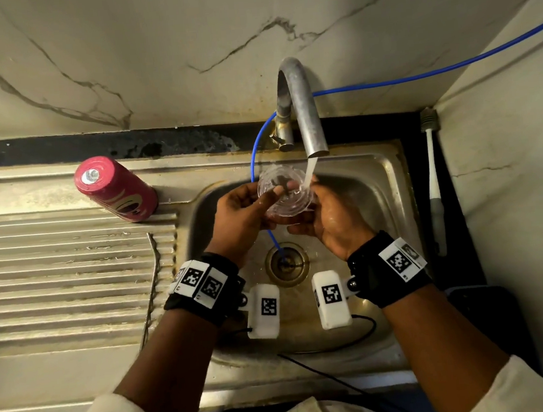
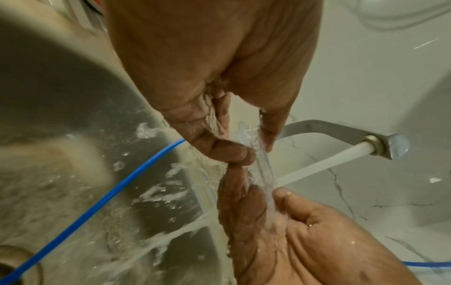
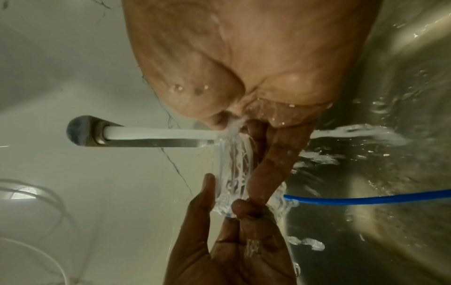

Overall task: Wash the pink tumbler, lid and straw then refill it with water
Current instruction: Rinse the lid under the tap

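Lid-rinse step: left hand (image 1: 238, 218) and right hand (image 1: 330, 214) both grasp clear lid (image 1: 283, 191) under tap stream (image 1: 309, 169). Next (judgement): turn lid; tumbler (image 1: 116, 190) waits far left.

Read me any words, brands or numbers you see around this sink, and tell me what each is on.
No readable text.
Pink tumbler: a pale curved mark on its side, too distorted to read.
Wrist bands: square black-and-white code markers only; tiny print at their edges is too small to read.
White camera boxes: code markers, no words.
Clear lid, faucet, sink: no marking visible.
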`<act>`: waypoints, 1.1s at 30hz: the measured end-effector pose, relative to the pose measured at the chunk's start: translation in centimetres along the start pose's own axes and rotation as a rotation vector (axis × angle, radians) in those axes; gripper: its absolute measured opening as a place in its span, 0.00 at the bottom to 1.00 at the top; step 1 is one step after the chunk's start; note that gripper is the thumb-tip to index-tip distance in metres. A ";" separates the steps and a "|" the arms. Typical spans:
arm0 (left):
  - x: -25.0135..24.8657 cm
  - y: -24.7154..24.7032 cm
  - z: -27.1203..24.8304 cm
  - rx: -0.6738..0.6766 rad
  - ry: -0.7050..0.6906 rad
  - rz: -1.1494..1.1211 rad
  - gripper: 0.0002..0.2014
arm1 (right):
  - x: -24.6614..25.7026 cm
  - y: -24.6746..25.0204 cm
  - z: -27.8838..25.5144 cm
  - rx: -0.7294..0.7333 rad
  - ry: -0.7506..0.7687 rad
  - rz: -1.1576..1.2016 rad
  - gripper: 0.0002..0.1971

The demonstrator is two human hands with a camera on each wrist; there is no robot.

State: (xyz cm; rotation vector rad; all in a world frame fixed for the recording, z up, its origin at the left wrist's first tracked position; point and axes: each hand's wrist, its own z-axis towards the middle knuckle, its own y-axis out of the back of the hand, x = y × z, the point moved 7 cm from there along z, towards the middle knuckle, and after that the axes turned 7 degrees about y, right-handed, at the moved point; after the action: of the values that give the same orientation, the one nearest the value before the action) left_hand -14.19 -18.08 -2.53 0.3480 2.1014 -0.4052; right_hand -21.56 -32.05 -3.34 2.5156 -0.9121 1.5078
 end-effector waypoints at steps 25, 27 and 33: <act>-0.8 -1.8 1.1 0.043 -0.015 0.047 0.14 | 0.9 1.2 0.3 -0.020 0.048 -0.001 0.26; -0.8 -1.3 1.1 0.033 -0.017 0.050 0.14 | 1.0 0.7 0.4 -0.015 0.044 -0.006 0.24; -0.6 -0.3 1.1 0.017 -0.021 0.035 0.14 | 0.5 -0.1 0.8 -0.012 0.026 -0.027 0.24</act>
State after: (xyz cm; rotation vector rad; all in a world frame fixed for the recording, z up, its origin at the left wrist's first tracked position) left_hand -13.17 -18.85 -2.55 0.3887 2.0700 -0.4046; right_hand -20.76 -32.48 -3.30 2.4837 -0.8781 1.5182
